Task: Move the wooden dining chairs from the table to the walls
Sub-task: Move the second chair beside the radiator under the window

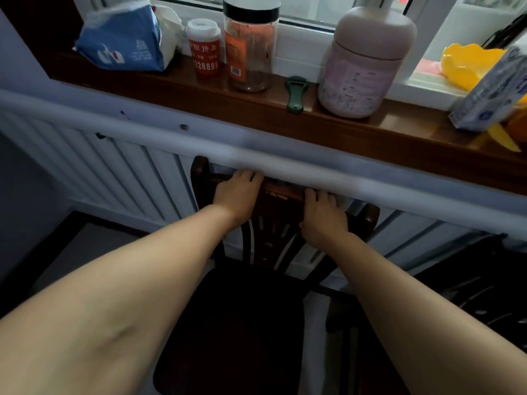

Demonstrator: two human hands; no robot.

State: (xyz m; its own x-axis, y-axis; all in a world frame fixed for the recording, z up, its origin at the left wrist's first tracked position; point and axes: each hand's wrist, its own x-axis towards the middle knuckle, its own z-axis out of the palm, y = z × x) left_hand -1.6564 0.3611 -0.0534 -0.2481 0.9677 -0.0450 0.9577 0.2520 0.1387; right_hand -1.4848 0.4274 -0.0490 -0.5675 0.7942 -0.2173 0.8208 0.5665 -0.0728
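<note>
A dark wooden dining chair (273, 232) stands right below me with its backrest against the white panelled wall under the window ledge. My left hand (238, 196) grips the left part of the chair's top rail. My right hand (323, 213) grips the right part of the same rail. The fingertips of both hands curl over the rail and are partly hidden under the white ledge moulding (285, 163). The chair's dark seat (242, 323) lies between my forearms.
A brown window sill (285, 124) holds a blue tissue pack (125, 41), a red-labelled bottle (204, 47), a clear jar (249, 44), a green opener (295, 95), a pink jug (365, 64) and a carton (490, 92). Another dark chair (470, 289) stands at right.
</note>
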